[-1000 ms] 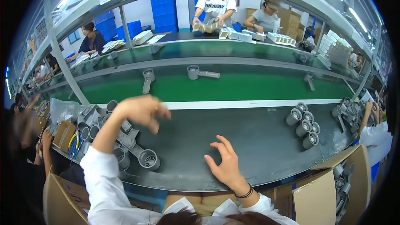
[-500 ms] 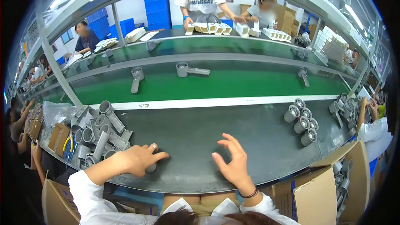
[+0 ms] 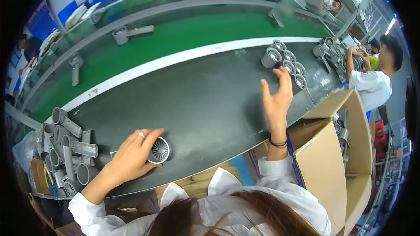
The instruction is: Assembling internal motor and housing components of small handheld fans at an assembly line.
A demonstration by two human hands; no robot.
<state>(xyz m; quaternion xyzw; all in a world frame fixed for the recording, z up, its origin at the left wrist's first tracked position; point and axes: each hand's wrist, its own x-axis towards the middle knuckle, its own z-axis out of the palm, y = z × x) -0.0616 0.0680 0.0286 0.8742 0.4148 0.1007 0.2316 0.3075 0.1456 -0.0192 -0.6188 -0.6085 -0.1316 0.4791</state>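
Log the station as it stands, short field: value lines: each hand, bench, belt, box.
Left hand: closed around a grey grille-ended part
Right hand: open, empty, near the cluster of round grey parts; contact unclear
Bench: dark surface, pile of grey parts at its left
Green belt: handled grey pieces, spaced apart
Cardboard box: open, at right, grey contents
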